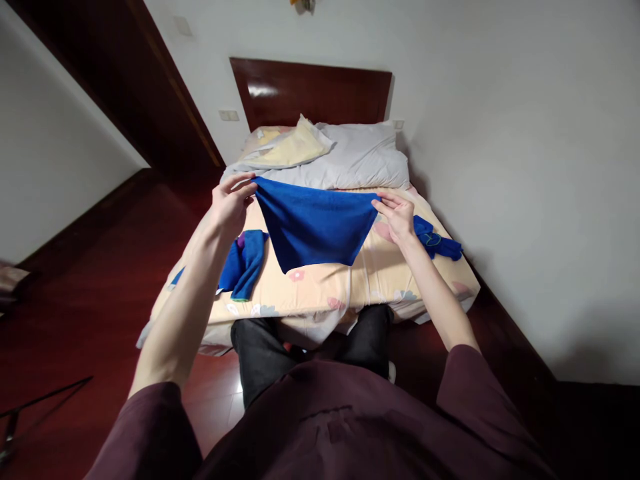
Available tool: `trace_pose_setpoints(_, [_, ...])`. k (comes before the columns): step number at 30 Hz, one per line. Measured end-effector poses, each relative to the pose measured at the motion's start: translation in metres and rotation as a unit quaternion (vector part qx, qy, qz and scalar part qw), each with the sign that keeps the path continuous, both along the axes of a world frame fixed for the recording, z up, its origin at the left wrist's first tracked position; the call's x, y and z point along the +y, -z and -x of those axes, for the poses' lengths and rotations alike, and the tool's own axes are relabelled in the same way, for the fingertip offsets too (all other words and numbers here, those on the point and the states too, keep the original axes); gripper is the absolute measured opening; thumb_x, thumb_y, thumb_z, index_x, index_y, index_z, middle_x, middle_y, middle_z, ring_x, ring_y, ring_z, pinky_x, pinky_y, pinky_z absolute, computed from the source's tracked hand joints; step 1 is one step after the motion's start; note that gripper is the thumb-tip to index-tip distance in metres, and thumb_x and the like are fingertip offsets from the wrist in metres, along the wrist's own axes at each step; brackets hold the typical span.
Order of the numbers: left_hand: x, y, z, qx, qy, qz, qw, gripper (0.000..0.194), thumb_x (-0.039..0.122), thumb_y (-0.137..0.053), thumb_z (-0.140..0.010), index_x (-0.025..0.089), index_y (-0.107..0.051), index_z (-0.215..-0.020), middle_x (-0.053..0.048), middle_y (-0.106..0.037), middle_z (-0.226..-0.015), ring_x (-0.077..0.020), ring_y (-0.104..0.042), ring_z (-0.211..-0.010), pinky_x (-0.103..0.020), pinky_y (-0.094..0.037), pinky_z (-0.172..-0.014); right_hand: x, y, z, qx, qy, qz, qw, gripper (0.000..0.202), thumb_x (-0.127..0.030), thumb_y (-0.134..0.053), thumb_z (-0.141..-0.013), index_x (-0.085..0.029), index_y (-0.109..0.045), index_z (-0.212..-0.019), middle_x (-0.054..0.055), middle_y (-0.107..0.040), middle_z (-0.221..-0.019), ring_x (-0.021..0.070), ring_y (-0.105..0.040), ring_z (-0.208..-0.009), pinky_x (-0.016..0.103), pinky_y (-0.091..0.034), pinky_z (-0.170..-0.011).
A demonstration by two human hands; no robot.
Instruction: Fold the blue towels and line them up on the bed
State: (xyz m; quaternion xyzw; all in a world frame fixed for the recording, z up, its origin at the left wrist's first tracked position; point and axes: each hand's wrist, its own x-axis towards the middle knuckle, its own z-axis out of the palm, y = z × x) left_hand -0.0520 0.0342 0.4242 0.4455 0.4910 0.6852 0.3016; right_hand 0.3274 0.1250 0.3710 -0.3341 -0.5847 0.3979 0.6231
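A blue towel [316, 223] hangs stretched out above the bed, held by its two upper corners. My left hand [233, 200] pinches the left corner between thumb and fingers. The right corner is gripped by the fingertips of my right hand [396, 215]. Below my left forearm lies a crumpled pile of blue cloth [250, 263] with a purple patch, partly hidden by the arm. Another bunched blue cloth [443, 247] with a green line on it rests on the bed to the right of my right hand.
The bed [310, 297] has a cream floral sheet. Grey bedding [370, 153] and a pale yellow cloth [295, 147] lie toward the dark wooden headboard [320, 90]. A white wall [540, 187] runs along the right. Dark red flooring [90, 280] shows on the left.
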Motion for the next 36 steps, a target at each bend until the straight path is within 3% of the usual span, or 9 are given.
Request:
trace_pose_setpoints(4, [-0.002, 0.001, 0.004, -0.008, 0.012, -0.006, 1.000, 0.033, 0.017, -0.077, -0.085, 0.001, -0.068, -0.113, -0.006, -0.068, -0.100, -0.0083, -0.061, -0.087, -0.030, -0.040, -0.089, -0.008, -0.004, -0.001, 0.002, 0.002, 0.006, 1.000, 0.049, -0.051, -0.095, -0.063, -0.019, -0.077, -0.096, 0.009, -0.079, -0.099, 0.0270, -0.075, -0.104, 0.043, -0.063, -0.095])
trace_pose_setpoints(8, [0.000, 0.006, 0.009, 0.018, -0.021, -0.051, 0.998, 0.043, 0.035, -0.095, -0.068, 0.008, -0.075, -0.095, -0.005, -0.072, -0.087, -0.0095, -0.062, -0.077, -0.028, -0.045, -0.079, -0.022, -0.012, -0.004, 0.007, 0.018, 0.033, 0.999, 0.053, -0.051, -0.098, -0.058, -0.018, -0.076, -0.093, 0.008, -0.079, -0.092, 0.0258, -0.076, -0.099, 0.039, -0.063, -0.090])
trace_pose_setpoints(11, [-0.007, 0.007, 0.010, 0.038, 0.002, -0.073, 0.997, 0.051, 0.038, -0.101, -0.059, 0.012, -0.077, -0.097, -0.004, -0.073, -0.079, -0.0116, -0.063, -0.073, -0.030, -0.048, -0.075, -0.038, -0.019, -0.010, 0.006, 0.022, 0.062, 0.998, 0.054, -0.048, -0.100, -0.053, -0.018, -0.075, -0.090, 0.007, -0.079, -0.089, 0.0251, -0.076, -0.094, 0.037, -0.063, -0.086])
trace_pose_setpoints(14, [-0.023, 0.005, 0.012, 0.062, 0.025, -0.052, 0.996, 0.055, 0.038, -0.101, -0.060, 0.012, -0.078, -0.102, -0.004, -0.073, -0.077, -0.0119, -0.065, -0.073, -0.029, -0.051, -0.076, -0.057, -0.026, -0.021, -0.002, 0.012, 0.092, 0.996, 0.054, -0.047, -0.101, -0.051, -0.019, -0.074, -0.089, 0.006, -0.078, -0.086, 0.0237, -0.077, -0.088, 0.035, -0.063, -0.079])
trace_pose_setpoints(17, [-0.038, 0.006, 0.017, 0.074, 0.050, -0.012, 0.996, 0.049, 0.038, -0.101, -0.059, 0.012, -0.079, -0.095, -0.004, -0.073, -0.077, -0.0105, -0.063, -0.069, -0.026, -0.049, -0.067, -0.074, -0.028, -0.033, -0.013, -0.003, 0.120, 0.993, 0.054, -0.047, -0.102, -0.052, -0.019, -0.075, -0.090, 0.004, -0.077, -0.082, 0.0214, -0.076, -0.081, 0.033, -0.062, -0.074])
trace_pose_setpoints(21, [-0.043, 0.015, 0.024, 0.066, 0.065, 0.052, 0.994, 0.046, 0.037, -0.100, -0.060, 0.012, -0.079, -0.091, -0.006, -0.073, -0.082, -0.0093, -0.060, -0.066, -0.023, -0.043, -0.059, -0.078, -0.022, -0.041, -0.025, -0.025, 0.146, 0.989, 0.053, -0.047, -0.102, -0.052, -0.019, -0.076, -0.090, 0.003, -0.076, -0.080, 0.0181, -0.073, -0.076, 0.031, -0.060, -0.070])
trace_pose_setpoints(26, [-0.016, 0.047, 0.032, 0.073, 0.060, 0.136, 0.986, 0.050, 0.042, -0.098, -0.059, 0.012, -0.078, -0.093, -0.006, -0.071, -0.079, -0.0113, -0.059, -0.065, -0.025, -0.044, -0.061, -0.046, 0.007, -0.033, -0.027, -0.046, 0.191, 0.980, 0.056, -0.046, -0.103, -0.049, -0.019, -0.075, -0.090, 0.003, -0.075, -0.084, 0.0146, -0.070, -0.075, 0.026, -0.055, -0.063])
trace_pose_setpoints(31, [0.045, 0.085, 0.040, 0.098, 0.051, 0.148, 0.983, 0.051, 0.045, -0.097, -0.059, 0.012, -0.076, -0.090, -0.006, -0.070, -0.073, -0.0169, -0.062, -0.068, -0.032, -0.051, -0.070, 0.016, 0.044, -0.008, -0.021, -0.043, 0.235, 0.971, 0.064, -0.046, -0.103, -0.044, -0.018, -0.072, -0.092, 0.002, -0.073, -0.085, 0.0117, -0.066, -0.072, 0.021, -0.050, -0.058])
trace_pose_setpoints(36, [0.093, 0.085, 0.044, 0.123, 0.010, 0.056, 0.991, 0.054, 0.048, -0.091, -0.067, 0.011, -0.072, -0.102, -0.005, -0.070, -0.079, -0.0169, -0.065, -0.078, -0.032, -0.053, -0.079, 0.061, 0.062, 0.014, -0.022, 0.005, 0.156, 0.988, 0.066, -0.053, -0.097, -0.055, -0.019, -0.070, -0.104, 0.004, -0.074, -0.094, 0.0165, -0.069, -0.086, 0.025, -0.056, -0.068])
